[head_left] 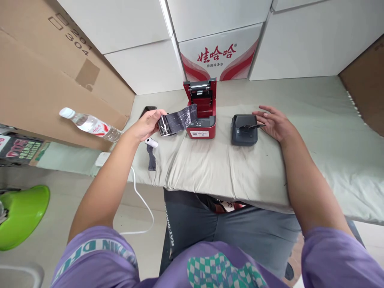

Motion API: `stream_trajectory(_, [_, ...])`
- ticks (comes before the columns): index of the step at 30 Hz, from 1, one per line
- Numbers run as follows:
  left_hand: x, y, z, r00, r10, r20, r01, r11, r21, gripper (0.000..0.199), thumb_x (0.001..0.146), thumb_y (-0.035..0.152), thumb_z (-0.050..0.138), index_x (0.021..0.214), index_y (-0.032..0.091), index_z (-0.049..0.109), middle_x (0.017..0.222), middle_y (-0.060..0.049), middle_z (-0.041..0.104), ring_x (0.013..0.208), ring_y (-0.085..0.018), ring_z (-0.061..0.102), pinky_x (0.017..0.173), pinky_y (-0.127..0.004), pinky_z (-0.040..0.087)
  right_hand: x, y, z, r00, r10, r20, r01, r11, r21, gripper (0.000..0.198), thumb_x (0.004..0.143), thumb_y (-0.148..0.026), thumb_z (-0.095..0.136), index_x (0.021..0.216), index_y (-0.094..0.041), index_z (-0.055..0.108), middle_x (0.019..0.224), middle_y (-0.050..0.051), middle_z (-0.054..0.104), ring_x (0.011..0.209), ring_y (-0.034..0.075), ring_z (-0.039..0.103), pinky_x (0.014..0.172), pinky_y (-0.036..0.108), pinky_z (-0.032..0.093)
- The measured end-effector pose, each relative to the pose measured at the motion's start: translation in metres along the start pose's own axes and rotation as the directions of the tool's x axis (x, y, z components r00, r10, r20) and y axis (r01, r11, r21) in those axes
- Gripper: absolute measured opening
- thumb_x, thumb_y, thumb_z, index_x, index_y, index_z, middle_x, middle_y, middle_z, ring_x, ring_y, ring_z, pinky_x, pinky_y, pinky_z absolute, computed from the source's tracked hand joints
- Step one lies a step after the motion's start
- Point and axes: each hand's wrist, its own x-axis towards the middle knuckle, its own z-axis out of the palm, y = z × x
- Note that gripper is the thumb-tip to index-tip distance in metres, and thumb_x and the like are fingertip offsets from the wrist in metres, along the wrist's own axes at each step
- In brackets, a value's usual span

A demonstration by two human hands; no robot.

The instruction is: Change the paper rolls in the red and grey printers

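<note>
My left hand (149, 123) is closed round a roll of dark glossy ribbon (164, 125). A loose strip of the ribbon runs right from the roll, its end in front of the red label printer (202, 131). That printer stands with its lid (200, 89) raised and its bay exposed. Just right of a small dark printer (244, 137), my right hand (274, 125) has its fingers spread. A thin dark piece (252, 126) sticks out of that printer towards these fingers; whether they touch it, I cannot tell.
A small white roll (151, 142) and a torn dark strip (151, 158) lie below my left hand. A phone-like dark object (147, 110) lies behind it. A water bottle (91, 124) and cardboard (54, 76) are left. White boxes (220, 54) line the back.
</note>
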Motion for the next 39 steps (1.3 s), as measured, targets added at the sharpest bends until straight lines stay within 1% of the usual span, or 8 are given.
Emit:
stream_trajectory(6, [-0.001, 0.012, 0.009, 0.993, -0.019, 0.120, 0.037, 0.988, -0.149, 0.068, 0.083, 0.092, 0.046, 0.094, 0.025, 0.055, 0.066, 0.000, 0.056, 0.047, -0.015, 0.056, 0.044, -0.027, 0.039, 0.001, 0.002, -0.001, 1.000, -0.008, -0.001, 0.008, 0.999, 0.043, 0.045, 0.067, -0.033, 0.088, 0.108, -0.032, 0.071, 0.107, 0.005, 0.079, 0.121, 0.028, 0.071, 0.105, 0.047, 0.060])
stream_trajectory(9, [-0.004, 0.022, 0.012, 0.990, 0.022, 0.143, 0.021, 0.956, -0.293, 0.053, 0.089, 0.077, 0.051, 0.097, 0.024, 0.057, 0.073, -0.001, 0.060, 0.055, -0.015, 0.060, 0.050, -0.027, 0.045, 0.002, 0.003, -0.001, 1.000, -0.009, -0.009, 0.009, 0.999, 0.041, 0.043, 0.066, -0.033, 0.087, 0.107, -0.032, 0.071, 0.107, 0.005, 0.079, 0.122, 0.031, 0.070, 0.101, 0.049, 0.062])
stream_trajectory(13, [-0.002, 0.033, 0.014, 0.975, 0.018, 0.222, 0.065, 0.930, -0.361, 0.041, 0.079, 0.058, 0.064, 0.096, 0.023, 0.056, 0.078, -0.004, 0.063, 0.065, -0.020, 0.064, 0.056, -0.031, 0.050, 0.002, 0.003, -0.001, 1.000, -0.009, -0.008, 0.009, 0.999, 0.050, 0.042, 0.067, -0.032, 0.086, 0.106, -0.032, 0.070, 0.107, 0.005, 0.079, 0.121, 0.031, 0.071, 0.096, 0.050, 0.064])
stream_trajectory(18, [0.018, 0.048, 0.032, 0.956, 0.037, 0.292, -0.064, 0.994, 0.084, 0.041, 0.074, 0.041, 0.080, 0.107, 0.024, 0.062, 0.103, -0.003, 0.070, 0.089, -0.021, 0.069, 0.077, -0.033, 0.058, 0.002, 0.003, -0.001, 1.000, -0.006, 0.012, 0.005, 0.996, 0.088, 0.041, 0.068, -0.029, 0.086, 0.107, -0.031, 0.072, 0.105, 0.004, 0.080, 0.114, 0.028, 0.073, 0.095, 0.045, 0.065])
stream_trajectory(23, [0.054, 0.050, 0.064, 0.924, 0.329, 0.196, -0.380, 0.850, 0.365, 0.041, 0.083, 0.034, 0.075, 0.121, 0.020, 0.070, 0.127, -0.009, 0.070, 0.122, -0.026, 0.063, 0.110, -0.044, 0.049, 0.003, 0.005, -0.003, 1.000, -0.009, 0.016, 0.007, 0.996, 0.094, 0.041, 0.069, -0.029, 0.086, 0.107, -0.031, 0.072, 0.105, 0.004, 0.080, 0.114, 0.028, 0.073, 0.094, 0.046, 0.065])
stream_trajectory(27, [0.083, 0.040, 0.080, 0.907, 0.365, 0.211, -0.419, 0.734, 0.534, 0.030, 0.082, 0.027, 0.076, 0.111, 0.019, 0.077, 0.116, -0.009, 0.076, 0.114, -0.027, 0.067, 0.108, -0.043, 0.048, 0.003, 0.005, -0.003, 1.000, -0.005, 0.008, 0.005, 0.996, 0.088, 0.041, 0.068, -0.030, 0.086, 0.106, -0.032, 0.072, 0.107, 0.004, 0.080, 0.117, 0.029, 0.072, 0.097, 0.050, 0.065])
stream_trajectory(34, [0.124, 0.029, 0.097, 0.937, 0.310, 0.160, -0.337, 0.682, 0.649, 0.024, 0.073, 0.021, 0.080, 0.097, 0.018, 0.077, 0.102, -0.009, 0.077, 0.096, -0.024, 0.067, 0.090, -0.036, 0.052, 0.001, 0.003, -0.001, 1.000, 0.008, 0.014, -0.009, 0.994, 0.111, 0.040, 0.069, -0.028, 0.085, 0.107, -0.030, 0.073, 0.106, 0.003, 0.080, 0.115, 0.026, 0.073, 0.109, 0.047, 0.059])
stream_trajectory(39, [0.128, 0.039, 0.097, 0.943, 0.182, 0.277, -0.332, 0.527, 0.783, 0.011, 0.081, 0.024, 0.069, 0.081, 0.020, 0.079, 0.090, -0.008, 0.076, 0.090, -0.024, 0.068, 0.091, -0.036, 0.049, 0.000, 0.001, 0.000, 1.000, 0.021, -0.003, -0.020, 0.995, 0.099, 0.039, 0.069, -0.028, 0.083, 0.107, -0.030, 0.072, 0.106, 0.003, 0.080, 0.117, 0.026, 0.072, 0.114, 0.048, 0.056])
